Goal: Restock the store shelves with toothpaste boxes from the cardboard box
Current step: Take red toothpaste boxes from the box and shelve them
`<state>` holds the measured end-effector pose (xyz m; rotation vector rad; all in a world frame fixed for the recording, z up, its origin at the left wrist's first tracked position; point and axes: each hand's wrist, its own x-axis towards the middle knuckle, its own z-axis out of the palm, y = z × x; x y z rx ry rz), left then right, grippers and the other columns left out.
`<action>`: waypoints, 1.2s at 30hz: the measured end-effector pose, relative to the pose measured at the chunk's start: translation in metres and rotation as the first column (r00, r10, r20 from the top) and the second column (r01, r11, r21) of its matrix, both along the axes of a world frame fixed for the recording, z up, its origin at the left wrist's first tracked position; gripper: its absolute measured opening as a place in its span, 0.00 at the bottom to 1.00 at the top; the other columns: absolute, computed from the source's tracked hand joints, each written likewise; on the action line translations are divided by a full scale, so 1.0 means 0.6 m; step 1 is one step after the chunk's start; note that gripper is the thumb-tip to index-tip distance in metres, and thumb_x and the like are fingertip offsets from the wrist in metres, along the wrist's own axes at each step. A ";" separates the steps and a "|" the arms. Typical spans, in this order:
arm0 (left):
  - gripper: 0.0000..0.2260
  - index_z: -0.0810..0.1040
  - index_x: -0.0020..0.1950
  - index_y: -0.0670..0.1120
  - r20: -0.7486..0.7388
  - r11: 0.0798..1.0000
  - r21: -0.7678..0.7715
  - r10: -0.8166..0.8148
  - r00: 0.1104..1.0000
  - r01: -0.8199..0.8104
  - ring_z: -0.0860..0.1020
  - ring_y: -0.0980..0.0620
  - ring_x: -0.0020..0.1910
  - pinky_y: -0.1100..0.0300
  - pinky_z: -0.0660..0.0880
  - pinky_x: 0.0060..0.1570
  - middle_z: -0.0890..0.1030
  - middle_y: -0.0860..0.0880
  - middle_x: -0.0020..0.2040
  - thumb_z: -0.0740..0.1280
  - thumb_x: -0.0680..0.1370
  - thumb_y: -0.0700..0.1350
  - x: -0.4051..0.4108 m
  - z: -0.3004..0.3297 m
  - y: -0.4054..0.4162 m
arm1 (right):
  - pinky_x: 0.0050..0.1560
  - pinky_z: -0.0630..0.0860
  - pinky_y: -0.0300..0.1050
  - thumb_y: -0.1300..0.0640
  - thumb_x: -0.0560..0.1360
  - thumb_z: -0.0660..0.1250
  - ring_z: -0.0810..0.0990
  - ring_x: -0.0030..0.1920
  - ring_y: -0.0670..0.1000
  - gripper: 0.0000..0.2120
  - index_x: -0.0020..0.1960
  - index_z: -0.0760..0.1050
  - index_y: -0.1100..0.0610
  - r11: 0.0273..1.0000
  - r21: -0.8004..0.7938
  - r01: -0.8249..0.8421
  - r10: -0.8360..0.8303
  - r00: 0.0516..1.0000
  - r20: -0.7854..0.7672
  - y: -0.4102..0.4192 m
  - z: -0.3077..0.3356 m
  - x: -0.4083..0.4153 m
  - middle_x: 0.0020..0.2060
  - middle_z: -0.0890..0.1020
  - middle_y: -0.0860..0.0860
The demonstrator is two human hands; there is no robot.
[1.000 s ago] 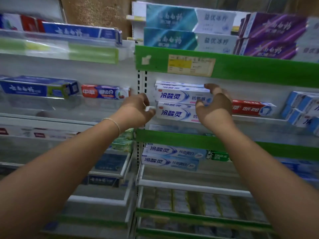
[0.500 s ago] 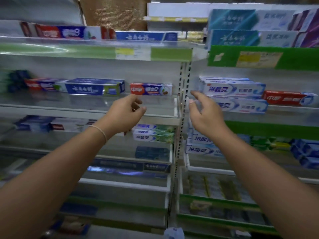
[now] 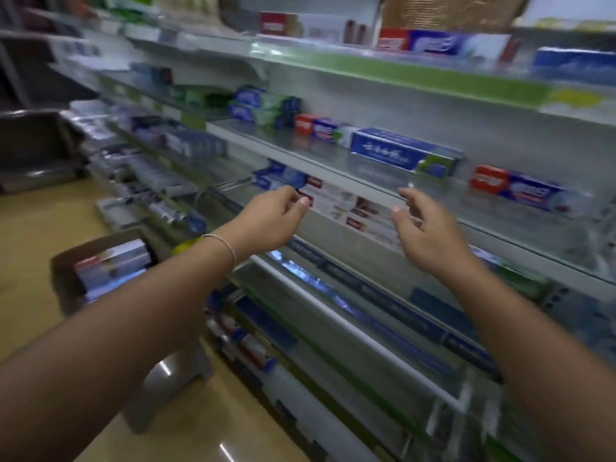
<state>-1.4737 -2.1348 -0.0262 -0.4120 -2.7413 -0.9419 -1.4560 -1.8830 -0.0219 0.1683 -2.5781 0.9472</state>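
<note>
Toothpaste boxes (image 3: pixel 111 265) wait in the cardboard box (image 3: pixel 61 278); left hand (image 3: pixel 270 221) and right hand (image 3: pixel 430 235), both loosely spread and empty, should reach there squarely.

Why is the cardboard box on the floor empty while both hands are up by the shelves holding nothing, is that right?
Not quite: the cardboard box is not empty. The head view shows toothpaste boxes in it. The left hand and right hand are indeed up by the shelves, holding nothing.
</note>
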 end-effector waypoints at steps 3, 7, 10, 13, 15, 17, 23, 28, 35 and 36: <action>0.15 0.71 0.47 0.47 0.055 0.996 0.034 0.081 0.995 -0.083 0.73 0.49 0.41 0.55 0.65 0.40 0.75 0.50 0.38 0.53 0.84 0.55 -0.005 -0.033 -0.071 | 0.66 0.73 0.54 0.51 0.81 0.62 0.76 0.62 0.49 0.18 0.69 0.72 0.54 0.993 -0.061 -0.101 0.103 0.994 0.029 -0.070 -0.025 -0.040 0.62 0.78 0.50; 0.15 0.70 0.45 0.51 0.130 0.972 0.057 0.220 0.967 -0.229 0.72 0.53 0.39 0.57 0.64 0.35 0.73 0.52 0.38 0.52 0.83 0.57 -0.021 -0.077 -0.150 | 0.63 0.75 0.50 0.51 0.81 0.63 0.79 0.56 0.48 0.16 0.67 0.74 0.54 0.971 -0.106 -0.213 0.220 0.973 0.065 -0.158 -0.063 -0.109 0.58 0.81 0.53; 0.16 0.73 0.50 0.47 0.171 0.942 0.056 0.319 0.932 -0.332 0.74 0.49 0.42 0.56 0.64 0.37 0.75 0.51 0.39 0.53 0.83 0.57 -0.043 -0.097 -0.197 | 0.59 0.72 0.42 0.52 0.81 0.63 0.77 0.55 0.48 0.18 0.68 0.74 0.56 0.949 -0.128 -0.287 0.302 0.946 0.115 -0.222 -0.085 -0.168 0.59 0.80 0.54; 0.20 0.75 0.58 0.43 0.199 0.903 0.073 0.403 0.893 -0.423 0.76 0.43 0.52 0.55 0.69 0.46 0.78 0.45 0.48 0.53 0.84 0.57 -0.074 -0.107 -0.238 | 0.55 0.68 0.39 0.53 0.81 0.63 0.76 0.53 0.47 0.18 0.69 0.73 0.57 0.929 -0.153 -0.337 0.361 0.917 0.171 -0.280 -0.100 -0.228 0.58 0.80 0.53; 0.22 0.74 0.62 0.41 0.233 0.868 0.110 0.451 0.862 -0.484 0.75 0.42 0.58 0.52 0.71 0.55 0.79 0.41 0.57 0.52 0.84 0.57 -0.096 -0.105 -0.262 | 0.53 0.67 0.37 0.53 0.81 0.63 0.76 0.52 0.47 0.18 0.69 0.73 0.57 0.916 -0.156 -0.370 0.396 0.898 0.194 -0.314 -0.107 -0.269 0.56 0.80 0.53; 0.22 0.74 0.61 0.42 0.260 0.839 0.142 0.481 0.837 -0.526 0.75 0.43 0.59 0.51 0.71 0.60 0.78 0.41 0.60 0.52 0.84 0.58 -0.118 -0.103 -0.288 | 0.52 0.67 0.37 0.53 0.81 0.64 0.76 0.51 0.47 0.18 0.69 0.73 0.57 0.902 -0.159 -0.401 0.428 0.880 0.207 -0.346 -0.108 -0.309 0.55 0.80 0.52; 0.19 0.74 0.49 0.45 0.286 0.740 0.196 0.584 0.760 -0.643 0.76 0.45 0.46 0.52 0.74 0.47 0.78 0.47 0.44 0.54 0.83 0.58 -0.177 -0.136 -0.364 | 0.55 0.73 0.43 0.54 0.78 0.66 0.79 0.50 0.49 0.15 0.64 0.76 0.57 0.853 -0.238 -0.465 0.513 0.831 0.215 -0.453 -0.132 -0.416 0.50 0.82 0.52; 0.20 0.77 0.58 0.45 0.315 0.651 0.185 0.670 0.672 -0.736 0.79 0.47 0.50 0.49 0.76 0.54 0.81 0.46 0.51 0.55 0.83 0.59 -0.185 -0.181 -0.422 | 0.58 0.78 0.51 0.54 0.77 0.67 0.81 0.48 0.50 0.14 0.61 0.77 0.55 0.792 -0.323 -0.517 0.598 0.764 0.244 -0.542 -0.184 -0.458 0.45 0.82 0.49; 0.17 0.77 0.53 0.49 0.394 0.541 0.222 0.711 0.582 -0.811 0.79 0.50 0.49 0.46 0.77 0.52 0.81 0.49 0.48 0.55 0.82 0.59 -0.195 -0.254 -0.524 | 0.48 0.76 0.42 0.54 0.78 0.67 0.80 0.48 0.47 0.12 0.61 0.77 0.53 0.759 -0.335 -0.558 0.650 0.683 0.334 -0.660 -0.261 -0.490 0.48 0.82 0.49; 0.17 0.76 0.54 0.49 0.415 0.534 0.222 0.705 0.575 -0.816 0.80 0.50 0.49 0.46 0.78 0.52 0.81 0.49 0.48 0.55 0.82 0.58 -0.197 -0.266 -0.539 | 0.46 0.75 0.41 0.55 0.78 0.67 0.80 0.47 0.47 0.12 0.61 0.77 0.53 0.762 -0.332 -0.556 0.647 0.678 0.349 -0.679 -0.274 -0.494 0.47 0.82 0.48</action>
